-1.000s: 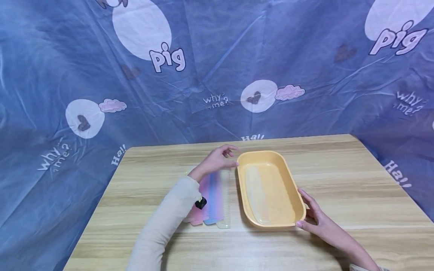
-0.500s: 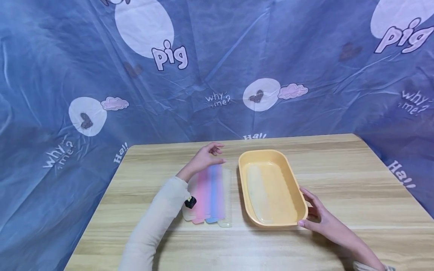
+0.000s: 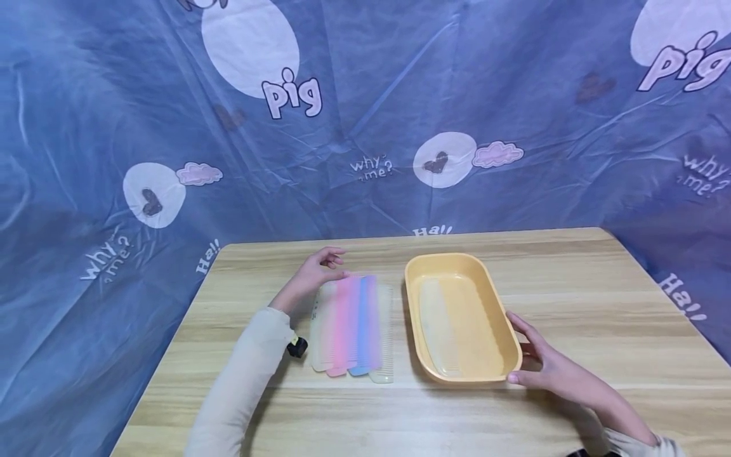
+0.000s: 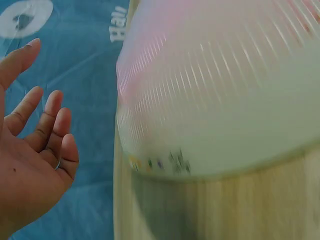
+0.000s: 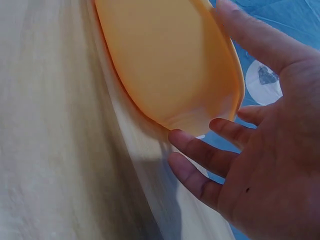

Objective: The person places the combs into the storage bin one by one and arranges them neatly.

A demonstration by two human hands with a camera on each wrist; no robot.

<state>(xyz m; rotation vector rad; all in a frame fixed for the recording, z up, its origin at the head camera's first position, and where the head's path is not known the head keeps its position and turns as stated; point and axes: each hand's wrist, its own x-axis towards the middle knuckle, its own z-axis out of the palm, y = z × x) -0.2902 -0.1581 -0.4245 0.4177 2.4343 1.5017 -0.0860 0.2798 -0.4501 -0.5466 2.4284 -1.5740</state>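
Note:
My left hand (image 3: 321, 270) hovers at the far end of several overlapping combs, fingers loosely bent, holding nothing. In the row are a pink comb (image 3: 341, 336), a blue comb (image 3: 361, 336) and a pale comb (image 3: 386, 343) at the right. The whitish comb (image 4: 240, 120) at its left edge fills much of the left wrist view. My right hand (image 3: 537, 358) rests at the near right corner of a yellow-orange plastic tray (image 3: 502, 317), thumb and fingers spread about the corner. One pale comb (image 3: 436, 330) lies inside, along the tray's left side.
The wooden table (image 3: 274, 406) carries the combs and the tray, which stand a small gap apart. Behind the table's far edge hangs a blue printed cloth (image 3: 365, 127). A small black object (image 3: 297, 347) sits at the left sleeve's cuff.
My left hand has moved left, away from the tray's rim and across the far ends of the combs, uncovering them. The right hand stays at the tray's corner. The view has shifted slightly.

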